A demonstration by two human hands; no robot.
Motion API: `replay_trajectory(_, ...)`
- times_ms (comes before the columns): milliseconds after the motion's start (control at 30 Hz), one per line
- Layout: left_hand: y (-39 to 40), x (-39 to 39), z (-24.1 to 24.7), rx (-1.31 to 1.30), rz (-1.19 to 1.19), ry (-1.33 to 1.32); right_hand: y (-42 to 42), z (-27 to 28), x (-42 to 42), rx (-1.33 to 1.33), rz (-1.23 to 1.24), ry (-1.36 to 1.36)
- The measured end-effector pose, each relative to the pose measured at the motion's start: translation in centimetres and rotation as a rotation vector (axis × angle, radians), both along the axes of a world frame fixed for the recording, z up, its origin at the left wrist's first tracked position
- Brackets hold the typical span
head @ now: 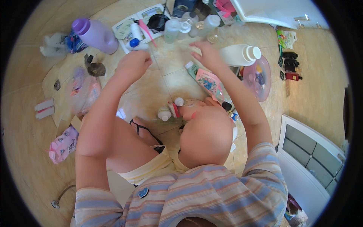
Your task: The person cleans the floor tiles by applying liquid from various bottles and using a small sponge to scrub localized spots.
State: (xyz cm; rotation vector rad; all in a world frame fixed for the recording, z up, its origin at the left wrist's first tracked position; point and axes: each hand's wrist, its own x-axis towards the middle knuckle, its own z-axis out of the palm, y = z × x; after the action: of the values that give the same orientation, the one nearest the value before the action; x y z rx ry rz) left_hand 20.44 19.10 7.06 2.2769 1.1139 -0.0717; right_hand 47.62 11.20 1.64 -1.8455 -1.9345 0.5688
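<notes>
My left hand (pixel 133 65) is raised over the tiled floor with its fingers curled inward; whether anything is inside them is hidden. Just beyond it lies a white bottle with a blue cap (pixel 137 44). My right hand (pixel 206 55) is slightly blurred, its thumb and forefinger apart. Beside its wrist is a large white plastic bottle (pixel 235 55), tilted over with its cap to the right. Below the hand lie a green and white tube (pixel 192 69) and a pink pouch with a floral print (pixel 208 82). Several clear pump bottles (pixel 184 29) stand beyond my right hand.
A purple jug-like bottle (pixel 99 37) stands far left, near a black bowl (pixel 157 22). At right are a pink translucent basin (pixel 263 82) and a white-framed cabinet door (pixel 312 147). Small white bottles (pixel 164 113) sit between my feet. Plastic bags (pixel 82 92) lie left.
</notes>
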Motion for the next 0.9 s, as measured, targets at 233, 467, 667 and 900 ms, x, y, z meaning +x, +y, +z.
replay_trajectory(233, -0.6, 1.1, 0.1, -0.048, -0.062, 0.003, -10.5, 1.2, 4.6, -0.461, -0.112, 0.109)
replay_trajectory(467, -0.6, 2.3, -0.3, -0.080, -0.090, -0.016, -15.2, 2.2, 3.1, -0.724, -0.045, -0.363)
replay_trajectory(667, -0.2, 2.9, -0.3, -0.061, -0.103, -0.022, -16.3, -2.0, 3.2, -0.699, -0.112, -0.453)
replay_trajectory(900, -0.2, 2.5, -0.2, -0.059, -0.103, -0.014, -14.3, 1.7, 5.5, -0.470, -0.202, -0.416)
